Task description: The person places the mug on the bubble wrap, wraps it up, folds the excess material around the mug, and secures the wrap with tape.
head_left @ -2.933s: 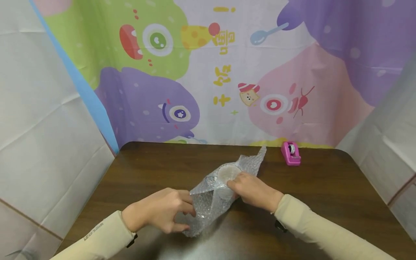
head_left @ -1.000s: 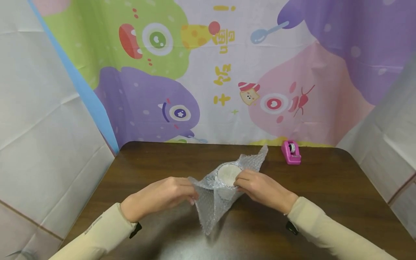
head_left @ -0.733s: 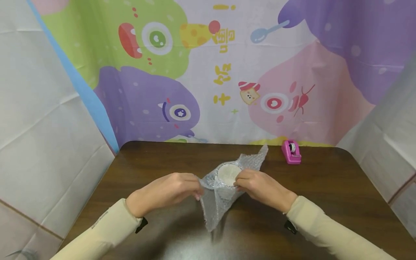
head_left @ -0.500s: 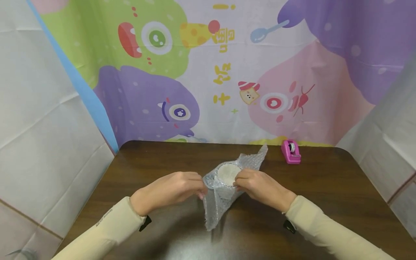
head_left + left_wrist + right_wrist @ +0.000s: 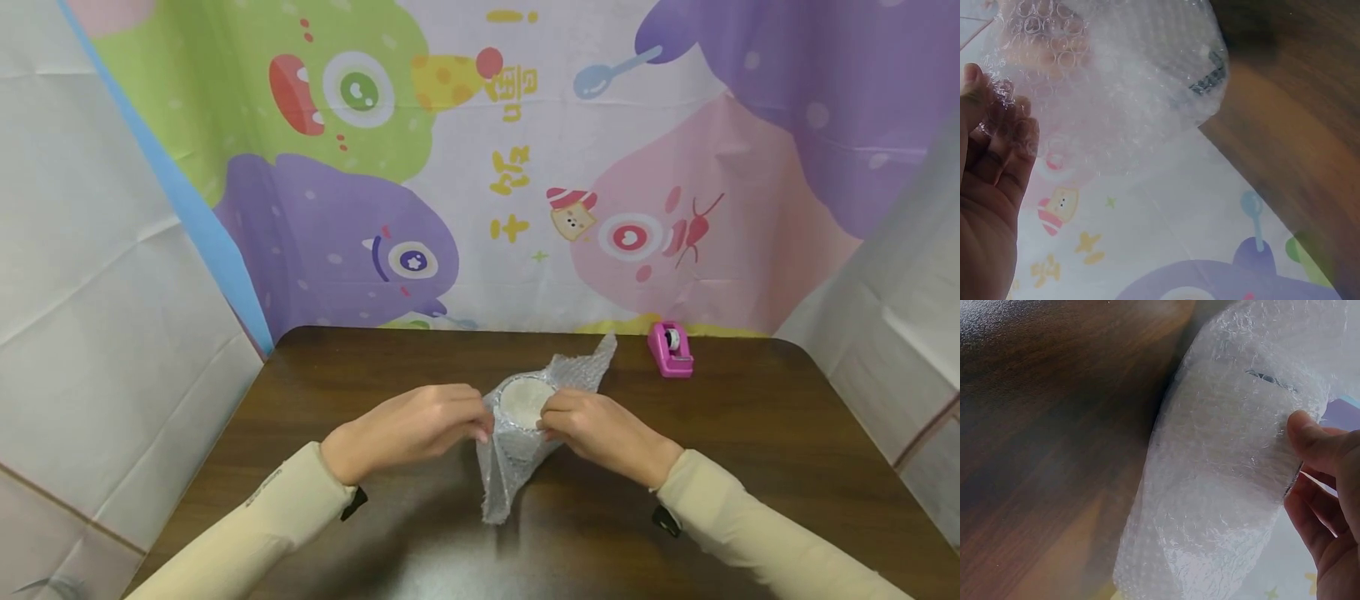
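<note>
A round, pale cup-like thing [image 5: 522, 402] stands on the table, with clear bubble wrap [image 5: 581, 372] around its side. Its round top shows uncovered; its exact kind cannot be told. My left hand [image 5: 416, 425] pinches a flap of the wrap close to the left of the rim, and the left wrist view shows the bubbled sheet [image 5: 1122, 94] bunched between thumb and fingers. At the rim's right, my right hand [image 5: 603, 433] pinches the wrapped edge, thumb [image 5: 1304, 431] on the outside of the wrap. Dark marks show faintly through the plastic.
A pink tape dispenser [image 5: 671, 350] stands near the back right of the dark wooden table [image 5: 337, 367]. Behind the table hangs a printed cartoon cloth [image 5: 465, 275]. One tail of the wrap points to the back right, another folds toward the front edge.
My left hand has lifted the front-left flap of bubble wrap and drawn it rightward against the cup-like thing. The right hand has shifted slightly and stays at the rim.
</note>
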`<state>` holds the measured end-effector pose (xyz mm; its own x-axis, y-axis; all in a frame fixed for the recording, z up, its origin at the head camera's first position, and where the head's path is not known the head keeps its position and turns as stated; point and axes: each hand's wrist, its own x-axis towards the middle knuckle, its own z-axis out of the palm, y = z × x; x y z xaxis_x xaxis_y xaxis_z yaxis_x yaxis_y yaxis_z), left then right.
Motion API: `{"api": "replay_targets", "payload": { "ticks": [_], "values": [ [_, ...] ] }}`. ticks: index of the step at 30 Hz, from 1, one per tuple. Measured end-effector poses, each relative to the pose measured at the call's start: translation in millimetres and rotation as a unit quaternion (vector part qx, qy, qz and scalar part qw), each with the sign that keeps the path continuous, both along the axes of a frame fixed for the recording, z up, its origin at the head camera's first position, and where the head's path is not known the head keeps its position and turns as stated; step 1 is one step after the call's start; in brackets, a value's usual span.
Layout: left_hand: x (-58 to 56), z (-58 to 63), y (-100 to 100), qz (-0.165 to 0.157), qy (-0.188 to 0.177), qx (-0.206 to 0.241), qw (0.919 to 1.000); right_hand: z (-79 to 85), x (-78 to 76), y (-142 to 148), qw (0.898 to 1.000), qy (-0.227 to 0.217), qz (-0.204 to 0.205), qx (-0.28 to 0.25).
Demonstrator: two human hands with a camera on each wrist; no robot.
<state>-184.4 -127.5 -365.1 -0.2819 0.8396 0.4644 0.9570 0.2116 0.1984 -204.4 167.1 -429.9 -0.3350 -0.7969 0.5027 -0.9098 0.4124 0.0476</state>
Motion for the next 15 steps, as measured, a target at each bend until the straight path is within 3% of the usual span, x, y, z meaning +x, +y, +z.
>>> {"api": "replay_targets", "payload": {
  "ticks": [15],
  "values": [
    [-14.6,4.4,17,0.017,0.001,-0.005,0.9998,0.1,0.0,2,1.0,-0.016,0.001,0.0]
  ]
}}
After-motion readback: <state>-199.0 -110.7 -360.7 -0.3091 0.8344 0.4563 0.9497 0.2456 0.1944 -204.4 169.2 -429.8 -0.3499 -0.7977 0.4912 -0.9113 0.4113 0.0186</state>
